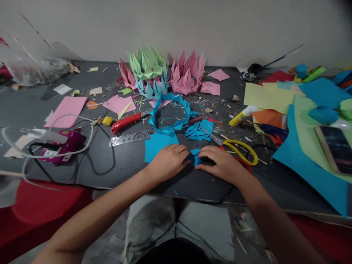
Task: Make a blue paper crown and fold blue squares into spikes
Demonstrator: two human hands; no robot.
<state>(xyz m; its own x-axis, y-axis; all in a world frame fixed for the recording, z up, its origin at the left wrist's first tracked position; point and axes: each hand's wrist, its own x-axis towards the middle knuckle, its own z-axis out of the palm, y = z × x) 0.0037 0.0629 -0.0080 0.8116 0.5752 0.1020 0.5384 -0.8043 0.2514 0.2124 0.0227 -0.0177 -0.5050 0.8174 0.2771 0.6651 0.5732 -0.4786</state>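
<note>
A small folded blue paper (194, 157) lies between my hands near the table's front edge. My left hand (172, 159) pinches its left side, fingers closed. On its right side the thumb and fingers of my right hand (218, 161) hold it. Square blue sheets (159, 145) lie partly behind my left hand. Beyond my hands are several folded blue pieces (199, 130) in a pile, and a ring of joined blue pieces (154, 117) stands behind the sheets.
Yellow-handled scissors (251, 152), a glue stick (242, 115) and a phone (335, 148) are on the right. A red cutter (126, 123), a ruler (130, 138) and a purple cabled device (64, 145) lie left. Green (147, 64) and pink (188, 75) paper crowns stand behind.
</note>
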